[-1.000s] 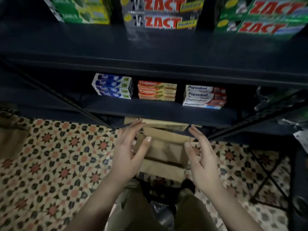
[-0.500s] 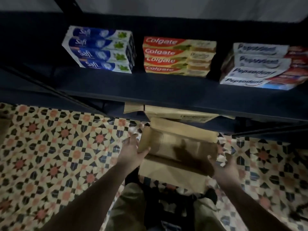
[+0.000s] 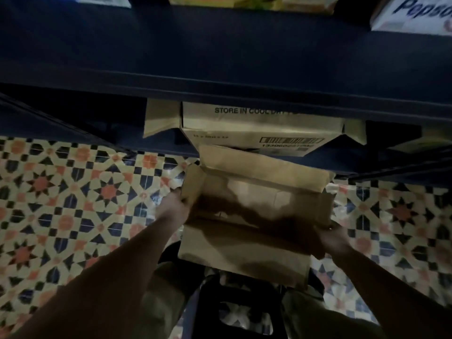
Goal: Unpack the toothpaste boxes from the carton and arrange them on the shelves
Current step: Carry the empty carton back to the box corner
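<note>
My left hand [image 3: 171,209] and right hand [image 3: 336,238] gripping carton [image 3: 254,206] ends, fingers curling round edges. Carton sitting just below shelf [image 3: 220,57], looking empty inside. Toothpaste boxes [image 3: 413,15] lying on shelf. Unpacking looking done.

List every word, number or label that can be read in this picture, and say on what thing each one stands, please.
"STORE IN COOL D…": on the top of the second carton under the shelf; the rest is cut off by the shelf edge.
"Popso…": on the white toothpaste box at top right, cut off by the frame.
Barcode, the number under it and small print on the second carton's side: too blurred to read.
Open carton, which both hands hold: no text shows.
</note>
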